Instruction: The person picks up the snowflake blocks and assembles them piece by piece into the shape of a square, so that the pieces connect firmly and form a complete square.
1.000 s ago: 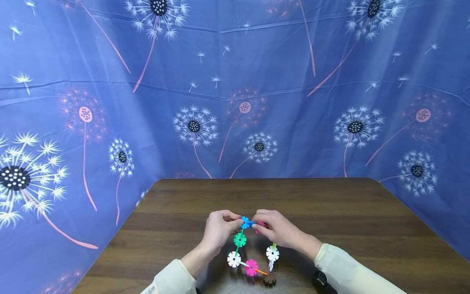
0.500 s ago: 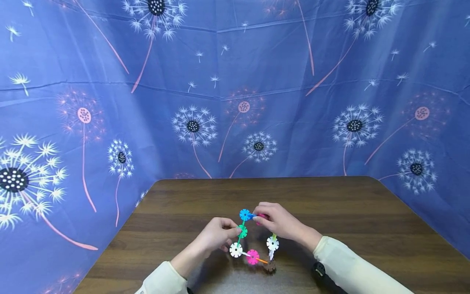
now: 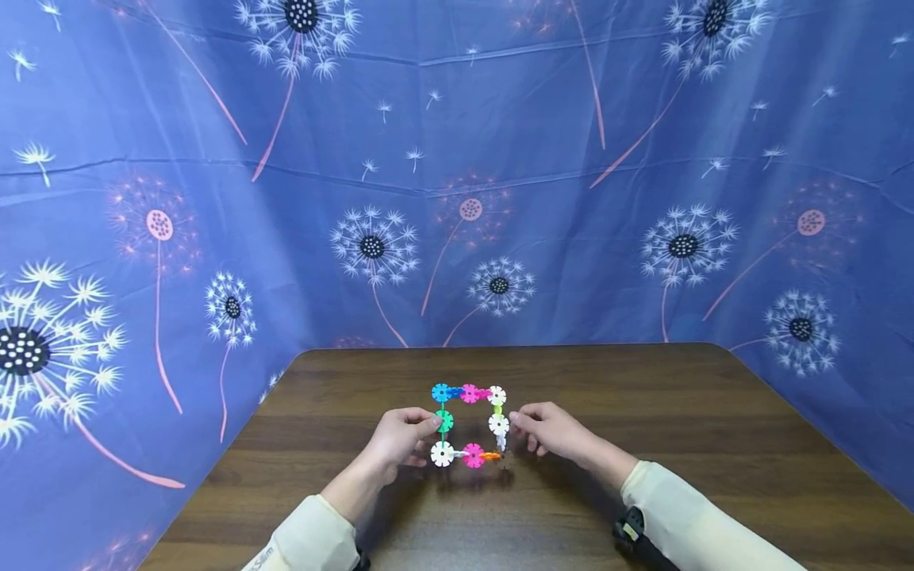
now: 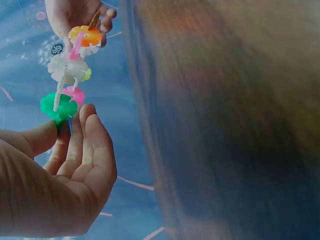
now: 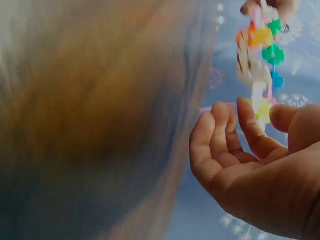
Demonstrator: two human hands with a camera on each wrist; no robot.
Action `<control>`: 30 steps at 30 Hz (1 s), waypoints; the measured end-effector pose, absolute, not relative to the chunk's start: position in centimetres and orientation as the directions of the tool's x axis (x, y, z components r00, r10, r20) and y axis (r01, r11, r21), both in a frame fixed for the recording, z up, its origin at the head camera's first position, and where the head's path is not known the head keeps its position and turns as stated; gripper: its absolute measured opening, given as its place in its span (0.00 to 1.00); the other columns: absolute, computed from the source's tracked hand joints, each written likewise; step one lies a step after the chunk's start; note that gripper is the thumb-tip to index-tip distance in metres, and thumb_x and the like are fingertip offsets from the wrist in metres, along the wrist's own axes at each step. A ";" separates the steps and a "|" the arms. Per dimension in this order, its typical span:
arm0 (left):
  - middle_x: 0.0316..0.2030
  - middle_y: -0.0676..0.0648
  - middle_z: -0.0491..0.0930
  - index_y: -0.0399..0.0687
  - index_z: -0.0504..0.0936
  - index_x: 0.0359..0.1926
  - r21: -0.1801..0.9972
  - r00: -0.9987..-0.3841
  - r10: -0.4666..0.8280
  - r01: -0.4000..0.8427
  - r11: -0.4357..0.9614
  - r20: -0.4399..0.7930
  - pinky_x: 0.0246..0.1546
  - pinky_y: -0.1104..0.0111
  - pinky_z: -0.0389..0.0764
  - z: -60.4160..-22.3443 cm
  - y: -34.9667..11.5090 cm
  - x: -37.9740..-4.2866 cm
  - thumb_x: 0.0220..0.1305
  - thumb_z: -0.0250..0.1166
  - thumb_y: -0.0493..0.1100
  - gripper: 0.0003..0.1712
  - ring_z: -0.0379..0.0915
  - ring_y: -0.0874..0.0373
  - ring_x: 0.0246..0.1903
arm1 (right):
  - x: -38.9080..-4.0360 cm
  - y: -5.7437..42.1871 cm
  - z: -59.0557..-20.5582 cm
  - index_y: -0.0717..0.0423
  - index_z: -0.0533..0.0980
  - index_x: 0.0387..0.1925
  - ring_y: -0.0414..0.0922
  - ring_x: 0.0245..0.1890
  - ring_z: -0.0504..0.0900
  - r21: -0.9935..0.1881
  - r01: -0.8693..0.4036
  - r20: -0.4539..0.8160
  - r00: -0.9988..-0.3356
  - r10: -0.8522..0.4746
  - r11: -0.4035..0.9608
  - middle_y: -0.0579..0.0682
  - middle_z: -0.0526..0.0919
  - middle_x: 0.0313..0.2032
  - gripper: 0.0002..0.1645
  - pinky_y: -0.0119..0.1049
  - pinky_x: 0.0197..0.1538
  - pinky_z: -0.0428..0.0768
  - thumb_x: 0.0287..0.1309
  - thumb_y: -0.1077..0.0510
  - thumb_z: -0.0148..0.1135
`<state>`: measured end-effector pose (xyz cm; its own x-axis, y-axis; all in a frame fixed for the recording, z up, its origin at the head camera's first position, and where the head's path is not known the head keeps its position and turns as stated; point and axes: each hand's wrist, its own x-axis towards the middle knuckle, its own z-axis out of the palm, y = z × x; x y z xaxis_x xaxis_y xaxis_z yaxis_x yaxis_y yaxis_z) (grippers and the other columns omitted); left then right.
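A square ring of joined plastic snowflake discs stands upright over the table in the head view. My left hand (image 3: 401,438) pinches its green disc (image 3: 444,421) at the left side between thumb and fingers. Blue (image 3: 441,392) and pink discs (image 3: 469,393) run along the top, and a white disc (image 3: 442,454) forms the lower left corner. Beside the white disc (image 3: 498,424) on the right side is my right hand (image 3: 555,432). In the right wrist view its thumb and index finger stand apart, with a yellow disc (image 5: 263,107) beyond them. The brown disc at the lower right is hard to make out.
The brown wooden table (image 3: 343,373) extends around the ring and under both forearms. Behind it hangs a blue cloth (image 3: 571,222) with a dandelion print. A dark wrist strap (image 3: 631,527) sits at the right sleeve.
The ring has turned from slanted to facing forward and moved up and left. My left hand shifted from the blue disc to the green one. My right hand has let go of the top side.
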<state>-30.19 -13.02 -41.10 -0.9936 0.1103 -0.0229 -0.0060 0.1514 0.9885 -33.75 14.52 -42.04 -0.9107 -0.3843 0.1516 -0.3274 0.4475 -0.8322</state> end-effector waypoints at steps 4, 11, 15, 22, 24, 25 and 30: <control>0.32 0.47 0.84 0.36 0.84 0.43 0.990 -0.995 0.095 -0.029 0.135 -0.042 0.24 0.65 0.81 -41.5 -12.7 -31.1 0.70 0.66 0.43 0.12 0.76 0.58 0.25 | -33.9 14.0 -42.5 0.70 0.74 0.35 0.43 0.23 0.75 -0.937 -0.190 0.058 -0.911 -0.408 0.292 0.51 0.76 0.26 0.15 0.36 0.26 0.77 0.74 0.59 0.55; 0.32 0.47 0.81 0.38 0.84 0.42 0.975 -0.992 0.076 -0.087 0.202 -0.105 0.22 0.66 0.80 -41.5 -12.2 -34.6 0.71 0.64 0.43 0.11 0.77 0.59 0.21 | -36.6 13.9 -42.4 0.64 0.73 0.33 0.41 0.22 0.69 -0.967 -0.076 -0.006 -0.948 -0.318 0.244 0.50 0.74 0.26 0.12 0.31 0.25 0.69 0.73 0.60 0.54; 0.30 0.46 0.83 0.37 0.84 0.39 0.950 -0.988 0.066 -0.115 0.292 -0.140 0.24 0.64 0.80 -41.8 -11.6 -36.8 0.72 0.63 0.44 0.12 0.76 0.58 0.20 | -38.1 13.9 -42.8 0.63 0.74 0.30 0.40 0.19 0.65 -0.953 -0.054 -0.038 -0.954 -0.297 0.297 0.48 0.72 0.23 0.12 0.29 0.21 0.65 0.71 0.61 0.55; 0.20 0.49 0.78 0.37 0.83 0.34 0.934 -0.985 0.027 -0.156 0.320 -0.173 0.21 0.67 0.76 -41.9 -9.8 -39.8 0.72 0.63 0.41 0.11 0.70 0.60 0.15 | -40.4 14.5 -43.3 0.61 0.75 0.26 0.38 0.14 0.62 -0.930 0.006 -0.107 -0.961 -0.254 0.368 0.46 0.69 0.19 0.14 0.26 0.17 0.61 0.70 0.61 0.56; 0.17 0.50 0.76 0.37 0.83 0.33 0.930 -0.984 0.004 -0.167 0.326 -0.178 0.21 0.67 0.76 -41.9 -9.4 -40.3 0.72 0.64 0.40 0.11 0.69 0.60 0.15 | -40.9 14.6 -43.4 0.60 0.75 0.25 0.38 0.14 0.62 -0.922 0.011 -0.115 -0.962 -0.246 0.387 0.45 0.69 0.18 0.15 0.26 0.17 0.60 0.70 0.61 0.56; 0.17 0.51 0.76 0.36 0.83 0.33 0.927 -0.983 -0.005 -0.173 0.333 -0.182 0.21 0.68 0.76 -42.0 -9.3 -40.5 0.71 0.64 0.39 0.11 0.69 0.60 0.15 | -41.0 14.7 -43.5 0.60 0.75 0.25 0.38 0.14 0.62 -0.920 0.010 -0.116 -0.962 -0.247 0.392 0.45 0.68 0.17 0.15 0.26 0.17 0.60 0.70 0.61 0.56; 0.15 0.51 0.75 0.34 0.83 0.31 0.900 -0.981 -0.050 -0.191 0.391 -0.186 0.19 0.69 0.76 -42.7 -9.0 -41.1 0.70 0.65 0.38 0.11 0.69 0.62 0.14 | -41.6 14.7 -44.0 0.59 0.73 0.22 0.38 0.13 0.61 -0.909 0.000 -0.117 -0.959 -0.256 0.417 0.45 0.68 0.16 0.17 0.25 0.16 0.58 0.69 0.62 0.56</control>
<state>-41.13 -8.96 -42.69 -0.9812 -0.0505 -0.1864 -0.1912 0.3910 0.9003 -41.61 14.72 -44.00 -0.9594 -0.2564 -0.1174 -0.0002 0.4170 -0.9089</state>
